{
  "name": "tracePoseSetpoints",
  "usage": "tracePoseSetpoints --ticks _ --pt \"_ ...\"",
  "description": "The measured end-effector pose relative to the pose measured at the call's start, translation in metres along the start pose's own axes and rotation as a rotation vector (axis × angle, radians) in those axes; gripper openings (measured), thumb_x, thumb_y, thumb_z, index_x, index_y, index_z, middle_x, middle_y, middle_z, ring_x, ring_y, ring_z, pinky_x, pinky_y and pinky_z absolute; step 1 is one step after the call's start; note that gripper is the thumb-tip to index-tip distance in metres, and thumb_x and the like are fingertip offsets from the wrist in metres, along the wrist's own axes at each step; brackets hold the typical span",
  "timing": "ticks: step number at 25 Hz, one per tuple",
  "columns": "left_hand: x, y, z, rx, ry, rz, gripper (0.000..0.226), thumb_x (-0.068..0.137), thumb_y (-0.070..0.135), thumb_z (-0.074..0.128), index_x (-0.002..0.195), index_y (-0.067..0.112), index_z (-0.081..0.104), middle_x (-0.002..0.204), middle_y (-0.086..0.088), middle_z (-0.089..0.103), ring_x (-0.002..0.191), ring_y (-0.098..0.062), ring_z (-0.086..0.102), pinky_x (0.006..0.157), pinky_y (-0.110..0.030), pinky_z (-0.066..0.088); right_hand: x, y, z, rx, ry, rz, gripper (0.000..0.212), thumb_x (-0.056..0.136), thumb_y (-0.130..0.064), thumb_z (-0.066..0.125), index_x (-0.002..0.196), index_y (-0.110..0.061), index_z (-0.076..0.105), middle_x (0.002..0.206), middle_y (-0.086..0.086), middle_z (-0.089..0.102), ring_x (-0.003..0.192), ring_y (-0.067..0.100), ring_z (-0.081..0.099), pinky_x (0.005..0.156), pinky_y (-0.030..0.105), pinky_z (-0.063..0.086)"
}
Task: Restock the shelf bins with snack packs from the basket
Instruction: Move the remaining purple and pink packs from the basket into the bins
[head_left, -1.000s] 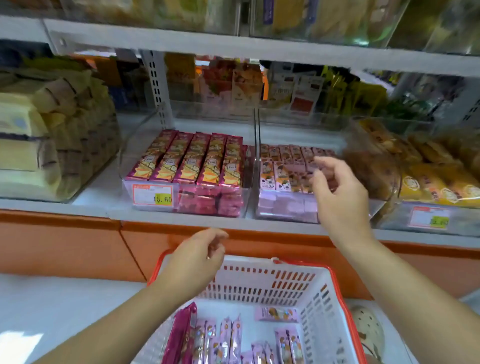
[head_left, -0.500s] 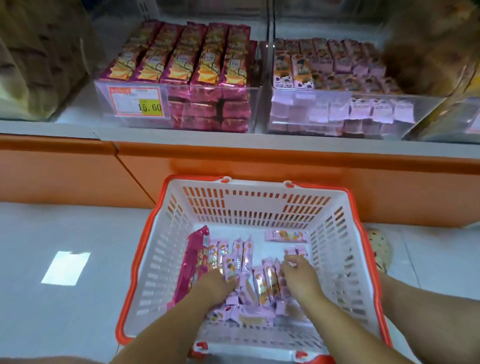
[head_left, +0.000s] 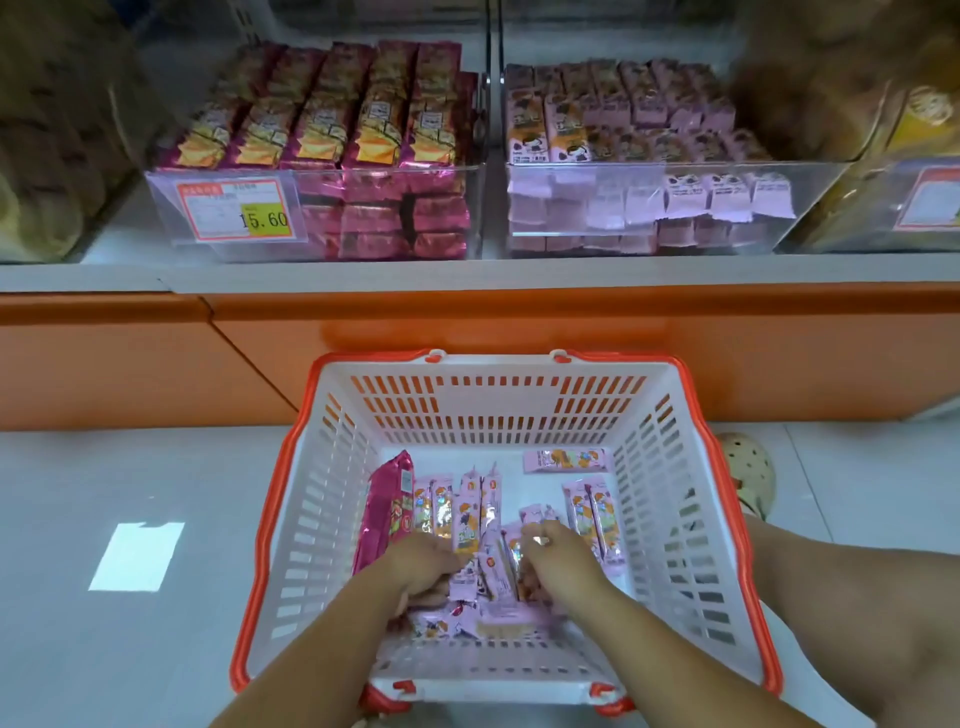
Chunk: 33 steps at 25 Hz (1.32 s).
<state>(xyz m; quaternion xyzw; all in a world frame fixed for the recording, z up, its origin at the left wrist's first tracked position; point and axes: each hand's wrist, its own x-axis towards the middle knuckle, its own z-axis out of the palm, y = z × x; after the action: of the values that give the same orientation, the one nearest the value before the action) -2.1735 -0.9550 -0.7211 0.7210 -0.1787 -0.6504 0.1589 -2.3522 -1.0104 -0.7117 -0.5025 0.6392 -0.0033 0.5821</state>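
A white basket with an orange rim (head_left: 498, 397) stands on the floor below the shelf. Several small pale-pink snack packs (head_left: 592, 512) lie on its bottom, and one long magenta pack (head_left: 387, 512) leans at its left wall. Both my hands are down inside the basket. My left hand (head_left: 423, 569) curls its fingers round pink packs in the pile's middle. My right hand (head_left: 553, 558) grips more of those packs beside it. On the shelf above, a clear bin (head_left: 670, 171) holds the same pink packs, and the clear bin to its left (head_left: 332, 174) holds magenta packs.
A price tag reading 15.60 (head_left: 236, 213) hangs on the left bin. An orange plinth (head_left: 519, 332) runs under the shelf. A spotted shoe (head_left: 748, 473) shows right of the basket. Bins of wrapped bread stand at both sides (head_left: 47, 156).
A second ago my right hand was up at the pink-pack bin and my left hovered over the basket. Both have dropped into the basket and closed on pink packs; my view tilted down.
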Motion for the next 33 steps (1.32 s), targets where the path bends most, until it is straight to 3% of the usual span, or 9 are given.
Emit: tracePoseSetpoints --ticks 3,5,9,13,17,21,24,28,33 --pt "-0.031 0.013 0.004 -0.121 -0.057 0.143 0.022 0.090 0.012 0.066 0.100 0.026 0.051 0.051 0.003 0.048 0.040 -0.012 0.041 0.051 -0.027 0.041 -0.012 -0.016 -0.007 0.225 -0.056 -0.061 0.026 0.092 -0.032 0.061 0.117 -0.029 0.060 0.102 -0.001 0.064 0.086 0.014 0.067 0.063 0.017 0.050" --pt "-0.045 0.020 0.009 -0.126 -0.029 0.209 0.026 0.087 0.017 0.069 0.103 0.030 0.053 0.072 0.003 0.063 0.050 -0.012 0.056 0.066 -0.036 0.045 -0.022 -0.025 -0.011 0.399 -0.117 -0.088 0.027 0.090 -0.026 0.065 0.117 -0.032 0.061 0.097 -0.004 0.066 0.086 0.010 0.067 0.057 0.014 0.051" --pt "-0.064 0.022 0.016 -0.214 -0.007 0.286 0.024 0.085 0.017 0.071 0.099 0.033 0.060 0.090 -0.004 0.067 0.075 -0.022 0.064 0.086 -0.045 0.050 -0.037 -0.031 -0.013 0.577 -0.129 -0.158 0.030 0.089 -0.013 0.066 0.116 -0.025 0.066 0.090 0.000 0.069 0.075 0.016 0.062 0.062 0.024 0.052" --pt "-0.077 0.029 0.024 -0.167 -0.027 0.326 0.040 0.085 0.019 0.072 0.122 0.023 0.057 0.114 -0.008 0.067 0.089 -0.016 0.068 0.076 -0.030 0.058 -0.050 -0.029 -0.023 0.615 -0.104 -0.183 0.027 0.089 -0.016 0.066 0.114 -0.028 0.067 0.102 0.003 0.073 0.085 0.017 0.068 0.065 0.025 0.053" --pt "-0.099 0.049 0.026 -0.087 0.001 0.428 0.037 0.085 0.019 0.072 0.121 0.019 0.062 0.100 -0.011 0.071 0.081 -0.019 0.064 0.070 -0.032 0.057 -0.064 -0.037 -0.038 0.623 -0.106 -0.246 0.031 0.089 -0.017 0.066 0.116 -0.031 0.065 0.102 0.004 0.074 0.089 0.019 0.070 0.072 0.029 0.052" --pt "-0.148 0.102 0.015 0.003 0.029 0.606 0.032 0.087 0.026 0.069 0.118 0.027 0.063 0.094 -0.003 0.070 0.081 -0.014 0.068 0.070 -0.026 0.057 -0.093 -0.086 -0.063 0.526 0.014 -0.467 0.042 0.086 -0.014 0.069 0.122 -0.034 0.061 0.106 0.005 0.068 0.100 0.019 0.067 0.083 0.032 0.052" --pt "-0.192 0.160 -0.005 0.123 0.208 0.876 0.030 0.090 0.033 0.063 0.120 0.032 0.063 0.104 0.008 0.069 0.087 -0.007 0.068 0.075 -0.025 0.058 -0.126 -0.152 -0.104 0.487 0.164 -0.723 0.037 0.087 -0.009 0.067 0.115 -0.033 0.062 0.100 0.003 0.071 0.091 0.014 0.068 0.070 0.020 0.052" --pt "-0.223 0.216 -0.031 0.294 0.570 1.104 0.040 0.095 0.034 0.053 0.135 0.032 0.051 0.131 0.017 0.054 0.116 -0.001 0.052 0.104 -0.028 0.042 -0.149 -0.232 -0.171 0.366 0.444 -0.963 0.032 0.089 -0.012 0.065 0.115 -0.029 0.059 0.101 -0.006 0.070 0.090 0.003 0.066 0.062 0.008 0.050" --pt "-0.203 0.245 -0.037 0.438 0.721 1.098 0.051 0.099 0.033 0.045 0.147 0.032 0.030 0.149 0.015 0.034 0.139 -0.005 0.021 0.116 -0.030 0.019 -0.115 -0.276 -0.210 0.255 0.611 -0.896 0.042 0.090 -0.013 0.064 0.130 -0.020 0.053 0.107 -0.001 0.068 0.089 0.008 0.065 0.070 0.023 0.051"
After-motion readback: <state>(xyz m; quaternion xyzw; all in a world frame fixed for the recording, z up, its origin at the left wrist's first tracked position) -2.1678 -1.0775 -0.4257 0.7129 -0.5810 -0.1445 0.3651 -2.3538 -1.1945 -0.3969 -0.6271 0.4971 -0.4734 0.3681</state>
